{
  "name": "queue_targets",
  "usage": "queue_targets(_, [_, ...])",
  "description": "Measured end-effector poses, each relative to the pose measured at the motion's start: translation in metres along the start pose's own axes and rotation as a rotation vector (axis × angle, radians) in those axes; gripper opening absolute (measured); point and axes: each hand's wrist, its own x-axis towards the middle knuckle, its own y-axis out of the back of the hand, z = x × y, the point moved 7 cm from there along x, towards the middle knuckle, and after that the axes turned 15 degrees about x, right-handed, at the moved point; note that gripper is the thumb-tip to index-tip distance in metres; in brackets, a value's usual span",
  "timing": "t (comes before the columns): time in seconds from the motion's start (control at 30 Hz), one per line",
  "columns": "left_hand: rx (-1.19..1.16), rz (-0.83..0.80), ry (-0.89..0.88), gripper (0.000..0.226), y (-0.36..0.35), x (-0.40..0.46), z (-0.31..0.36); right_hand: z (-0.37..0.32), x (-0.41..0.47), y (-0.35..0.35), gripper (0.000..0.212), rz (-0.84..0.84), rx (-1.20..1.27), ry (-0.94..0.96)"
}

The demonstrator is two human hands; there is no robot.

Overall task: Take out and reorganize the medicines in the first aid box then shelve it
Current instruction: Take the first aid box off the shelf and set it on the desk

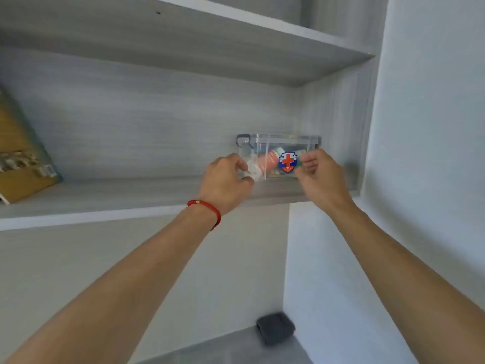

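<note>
Clear plastic box (273, 156) w/ lid on shelf (105, 198).

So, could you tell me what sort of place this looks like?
Probably a home room with built-in storage: pale grey wood-grain shelves in a wall niche, a leaning book, and a clear first aid box on the shelf.

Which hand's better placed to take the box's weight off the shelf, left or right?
Marginally left. The left hand has its fingers at the clear plastic first aid box's lower left corner. The right hand sits beside the right end, fingers loosely curled. Blur hides contact.
</note>
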Motion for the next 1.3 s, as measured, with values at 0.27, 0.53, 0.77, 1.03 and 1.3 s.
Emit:
queue_targets(0.27, [-0.393, -0.218, 0.351, 0.086, -0.056, 0.079, 0.003, 0.07, 0.093, -0.008, 0.046, -0.066, 0.09, -0.371])
queue_targets(0.53, [-0.77, -0.377, 0.599, 0.099, -0.096, 0.116, 0.015, 0.112, 0.127, -0.023, 0.064, -0.107, 0.337, -0.52])
queue_targets(0.77, [-0.771, -0.394, 0.683, 0.083, -0.113, 0.121, 0.014, 0.123, 0.136, -0.029, 0.04, -0.058, 0.678, -0.661])
queue_targets(1.03, [-0.785, -0.281, 0.759, 0.073, -0.086, 0.103, 0.004, 0.116, 0.131, -0.027, 0.056, -0.098, 0.659, -0.656])
queue_targets(1.3, [-0.727, -0.254, 0.751, 0.058, -0.036, 0.059, 0.01, 0.064, 0.096, -0.006, 0.027, -0.205, 0.714, -0.633])
